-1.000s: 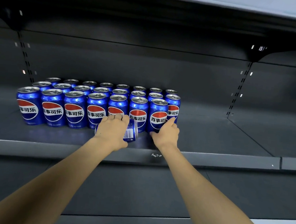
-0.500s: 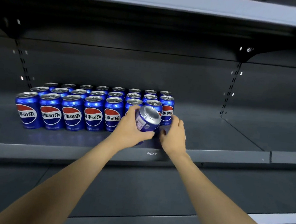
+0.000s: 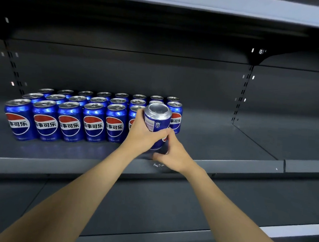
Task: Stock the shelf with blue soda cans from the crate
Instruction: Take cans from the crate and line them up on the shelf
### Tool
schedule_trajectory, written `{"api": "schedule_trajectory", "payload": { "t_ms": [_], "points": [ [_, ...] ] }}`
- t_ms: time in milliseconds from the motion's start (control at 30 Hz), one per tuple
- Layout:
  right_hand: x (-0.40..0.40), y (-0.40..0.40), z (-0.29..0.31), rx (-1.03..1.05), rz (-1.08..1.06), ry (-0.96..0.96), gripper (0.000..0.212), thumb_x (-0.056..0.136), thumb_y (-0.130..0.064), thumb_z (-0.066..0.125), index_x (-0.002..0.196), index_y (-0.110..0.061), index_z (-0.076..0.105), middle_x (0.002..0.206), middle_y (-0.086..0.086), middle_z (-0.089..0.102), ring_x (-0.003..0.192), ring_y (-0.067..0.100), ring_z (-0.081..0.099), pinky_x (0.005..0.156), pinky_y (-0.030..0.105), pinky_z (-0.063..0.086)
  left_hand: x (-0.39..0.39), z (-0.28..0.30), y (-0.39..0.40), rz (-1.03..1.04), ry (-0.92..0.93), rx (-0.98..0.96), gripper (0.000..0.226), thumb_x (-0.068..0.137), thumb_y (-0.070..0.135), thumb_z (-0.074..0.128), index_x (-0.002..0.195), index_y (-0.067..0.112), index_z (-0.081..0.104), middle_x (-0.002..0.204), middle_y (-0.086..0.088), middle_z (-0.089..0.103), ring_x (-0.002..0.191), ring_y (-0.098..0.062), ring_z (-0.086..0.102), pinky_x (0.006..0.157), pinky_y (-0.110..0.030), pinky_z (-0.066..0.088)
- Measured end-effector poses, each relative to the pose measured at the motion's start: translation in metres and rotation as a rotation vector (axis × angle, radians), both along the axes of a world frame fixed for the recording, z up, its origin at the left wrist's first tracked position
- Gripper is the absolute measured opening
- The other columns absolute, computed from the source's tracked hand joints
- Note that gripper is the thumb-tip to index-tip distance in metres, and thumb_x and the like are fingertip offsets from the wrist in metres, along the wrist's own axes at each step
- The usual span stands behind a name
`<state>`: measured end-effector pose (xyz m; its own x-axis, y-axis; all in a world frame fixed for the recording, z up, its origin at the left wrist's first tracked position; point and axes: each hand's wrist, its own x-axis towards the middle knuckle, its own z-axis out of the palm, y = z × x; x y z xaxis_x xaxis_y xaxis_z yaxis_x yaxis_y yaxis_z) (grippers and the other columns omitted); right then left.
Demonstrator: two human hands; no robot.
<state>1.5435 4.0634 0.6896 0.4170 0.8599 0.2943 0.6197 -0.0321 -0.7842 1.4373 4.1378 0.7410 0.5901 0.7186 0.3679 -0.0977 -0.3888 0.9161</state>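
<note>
Blue soda cans (image 3: 69,124) stand in three rows on the left half of the dark grey shelf (image 3: 229,142), red-white-blue logos facing out. At the right end of the front row, my left hand (image 3: 141,136) grips one blue can (image 3: 157,120) round its middle. The can is nearly upright, and the plain silver end without a tab shows on top. My right hand (image 3: 174,152) curls round the can's lower part from the right, thumb under it near the shelf floor. The crate is out of view.
The right half of the shelf floor is bare up to a slotted upright (image 3: 241,92). The shelf's front lip (image 3: 57,167) runs across below my hands. An upper shelf (image 3: 182,1) hangs overhead and a lower shelf (image 3: 149,201) lies beneath.
The can lay on its side under my left hand a second ago. My left hand has lifted and turned it nearly upright, and my right hand has moved onto its lower part.
</note>
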Motion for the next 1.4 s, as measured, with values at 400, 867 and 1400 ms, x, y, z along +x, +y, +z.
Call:
{"api": "schedule_trajectory", "payload": {
  "t_ms": [400, 867, 1400],
  "points": [
    [0.001, -0.003, 0.01, 0.239, -0.143, -0.03, 0.064, 0.065, -0.003, 0.074, 0.12, -0.024, 0.05, 0.11, -0.012, 0.061, 0.1, 0.008, 0.059, 0.083, 0.018, 0.046, -0.021, -0.008, 0.013, -0.047, 0.079, 0.198, 0.06, 0.061, 0.032, 0.086, 0.111, 0.031, 0.053, 0.102, 0.019, 0.064, 0.095, 0.002, 0.061, 0.08, -0.016, 0.049],
    [0.008, 0.001, 0.024, 0.113, -0.318, -0.904, 0.084, 0.048, 0.006, 0.077, 0.127, -0.007, 0.052, 0.13, 0.011, 0.055, 0.097, 0.033, 0.059, 0.069, 0.032, 0.039, -0.031, 0.02, 0.032, -0.157, 0.64, 0.267, 0.043, 0.069, 0.045, 0.077, 0.1, 0.016, 0.069, 0.091, 0.004, 0.071, 0.086, -0.014, 0.065, 0.075, -0.03, 0.054],
    [0.011, -0.009, 0.047, 0.15, -0.397, 0.462, 0.054, 0.082, -0.069, 0.045, 0.093, -0.018, 0.062, 0.098, 0.001, 0.07, 0.092, 0.018, 0.067, 0.084, 0.039, 0.054, 0.024, -0.044, -0.007, 0.084, -0.018, 0.016, 0.065, 0.065, 0.027, 0.085, 0.121, 0.02, 0.053, 0.106, 0.014, 0.062, 0.096, 0.004, 0.059, 0.08, -0.012, 0.049]
  ]
}}
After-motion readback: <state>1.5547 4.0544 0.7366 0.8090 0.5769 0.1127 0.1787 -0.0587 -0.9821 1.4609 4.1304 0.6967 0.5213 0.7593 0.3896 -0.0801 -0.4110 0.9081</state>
